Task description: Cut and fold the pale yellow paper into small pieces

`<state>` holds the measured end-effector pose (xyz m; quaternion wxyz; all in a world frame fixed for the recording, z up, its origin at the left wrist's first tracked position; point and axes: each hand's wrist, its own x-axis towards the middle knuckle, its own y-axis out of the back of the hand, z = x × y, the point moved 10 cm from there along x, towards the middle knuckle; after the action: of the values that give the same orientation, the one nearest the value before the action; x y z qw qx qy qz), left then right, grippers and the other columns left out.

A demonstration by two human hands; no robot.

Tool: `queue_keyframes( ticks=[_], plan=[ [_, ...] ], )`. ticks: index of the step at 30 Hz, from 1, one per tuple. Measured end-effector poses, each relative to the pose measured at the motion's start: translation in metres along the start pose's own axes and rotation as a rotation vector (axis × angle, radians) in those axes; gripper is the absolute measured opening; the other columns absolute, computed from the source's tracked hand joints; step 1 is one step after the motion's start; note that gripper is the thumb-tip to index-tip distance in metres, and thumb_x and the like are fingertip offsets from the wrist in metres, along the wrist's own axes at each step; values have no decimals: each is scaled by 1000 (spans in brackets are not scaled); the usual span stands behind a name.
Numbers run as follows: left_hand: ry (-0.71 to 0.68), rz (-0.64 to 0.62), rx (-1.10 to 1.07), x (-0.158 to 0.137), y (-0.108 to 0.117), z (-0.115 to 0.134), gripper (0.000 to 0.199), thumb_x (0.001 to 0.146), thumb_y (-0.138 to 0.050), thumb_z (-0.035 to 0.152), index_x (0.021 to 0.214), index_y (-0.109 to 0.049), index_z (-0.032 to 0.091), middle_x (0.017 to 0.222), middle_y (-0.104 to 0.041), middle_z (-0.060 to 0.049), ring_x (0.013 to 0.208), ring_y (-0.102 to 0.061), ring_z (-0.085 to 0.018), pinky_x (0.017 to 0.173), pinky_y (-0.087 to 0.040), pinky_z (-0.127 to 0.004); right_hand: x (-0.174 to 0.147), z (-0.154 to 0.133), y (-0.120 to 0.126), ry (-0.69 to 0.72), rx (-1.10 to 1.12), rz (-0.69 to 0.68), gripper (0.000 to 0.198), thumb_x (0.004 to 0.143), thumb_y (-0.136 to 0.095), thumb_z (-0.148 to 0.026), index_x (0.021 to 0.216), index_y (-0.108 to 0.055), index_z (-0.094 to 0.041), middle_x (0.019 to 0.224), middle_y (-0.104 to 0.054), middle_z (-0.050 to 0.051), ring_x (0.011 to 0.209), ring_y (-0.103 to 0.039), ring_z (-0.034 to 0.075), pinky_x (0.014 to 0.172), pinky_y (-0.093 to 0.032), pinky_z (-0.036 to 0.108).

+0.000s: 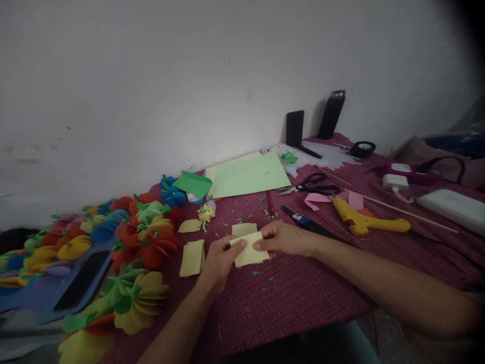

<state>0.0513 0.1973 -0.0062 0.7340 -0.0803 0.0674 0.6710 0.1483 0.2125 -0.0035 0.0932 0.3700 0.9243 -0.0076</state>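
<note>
Between my two hands is a pale yellow paper rectangle [250,252], held a little above the table. My left hand [221,258] pinches its left side with the thumb on top. My right hand [282,238] grips the right side, thumb also on top and fingers behind. Another yellow paper piece [244,229] shows just behind the held one. To the left lies a stack of yellow paper rectangles [192,258]. Beyond that stack are a yellow piece with a curved edge [189,226] and a small clump of yellow paper strips [206,214].
Colourful paper pumpkins [151,242] crowd the left side. Light green sheets [250,177] lie at the back by the wall. On the right are black-handled scissors [314,184], a utility knife [297,216], a yellow glue gun [359,220] and a wooden stick [409,212].
</note>
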Motion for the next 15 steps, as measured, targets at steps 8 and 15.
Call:
queue_keyframes(
  ticks=[8, 15],
  plan=[
    [-46, -84, 143, -2, -10, 1, 25, 66, -59, 38, 68, -59, 13, 54, -51, 2, 49, -42, -8, 46, -30, -18, 0, -9, 3, 83, -170, 79, 22, 70, -52, -35, 63, -58, -14, 52, -46, -4, 48, -38, 7, 46, -29, 19],
    [-96, -162, 228, -4, -18, 5, 25, 69, -54, 37, 65, -60, 13, 54, -48, 2, 49, -38, -8, 46, -27, -19, -2, -10, 0, 115, -290, 44, 19, 72, -47, -30, 66, -57, -15, 55, -45, -4, 50, -39, 7, 47, -30, 19]
  ],
)
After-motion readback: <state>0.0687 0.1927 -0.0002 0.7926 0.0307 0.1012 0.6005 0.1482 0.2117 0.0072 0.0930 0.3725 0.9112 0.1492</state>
